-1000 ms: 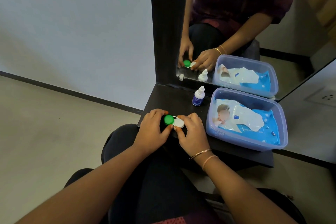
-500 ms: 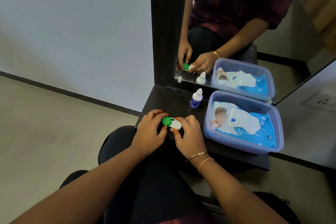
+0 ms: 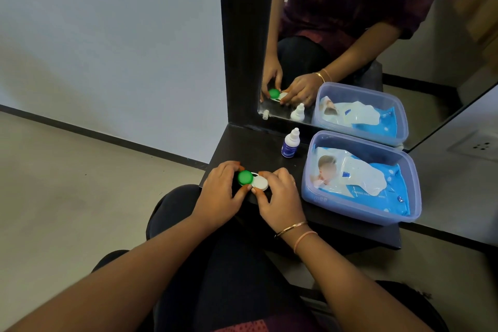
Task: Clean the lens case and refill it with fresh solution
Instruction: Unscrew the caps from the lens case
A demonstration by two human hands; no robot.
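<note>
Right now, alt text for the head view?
Left hand grips the green cap of a lens case, right hand the white cap, on a dark shelf. A bottle and a tub stand beyond, by a mirror.

Lens case (image 3: 253,181): green + white caps. Tub (image 3: 361,213) lilac. Shelf (image 3: 258,148) blk.

1. The plastic tub (image 3: 350,206) fills the right half of the surface (image 3: 250,148), nearly from near edge to far edge.
2. The mirror (image 3: 417,67) walls off the far edge.
3. The bottle (image 3: 289,144) stands upright near the far edge, just left of the tub.
4. Bare surface lies at the far left corner.
5. The left hand (image 3: 218,193) and right hand (image 3: 281,198), gripping the lens case (image 3: 253,182), occupy the near left corner.
</note>
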